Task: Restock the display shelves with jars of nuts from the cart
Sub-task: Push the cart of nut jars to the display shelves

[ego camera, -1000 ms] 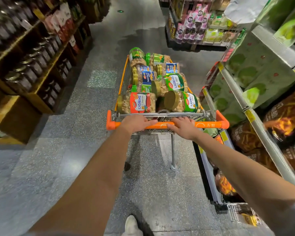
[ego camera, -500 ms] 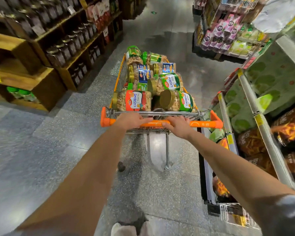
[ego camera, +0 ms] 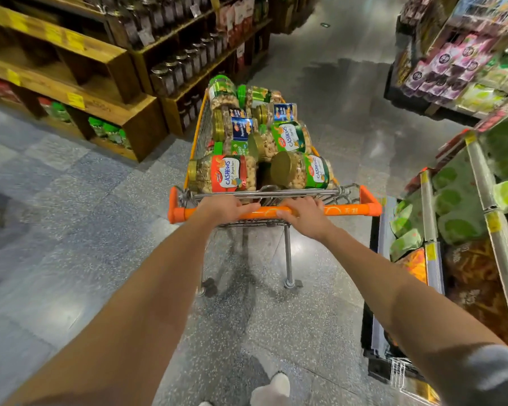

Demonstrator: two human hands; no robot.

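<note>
Since the earlier frames the cart had advanced down the aisle, and the wooden display shelves had drawn level on its left. Both the left hand and the right hand were curled over the orange handle bar, grasping it. All jars of nuts lay in the cart, none yet shelved. Judged rigid, smooth-walled, moderately heavy and prone to rolling; best gripped round the body, one per hand. Basket contents: jars on their sides in a loose pile, gold or green lids, red, green and blue labels. Nearest were a red-labelled jar and a green-labelled jar. One lower shelf compartment held green-lidded jars.
</note>
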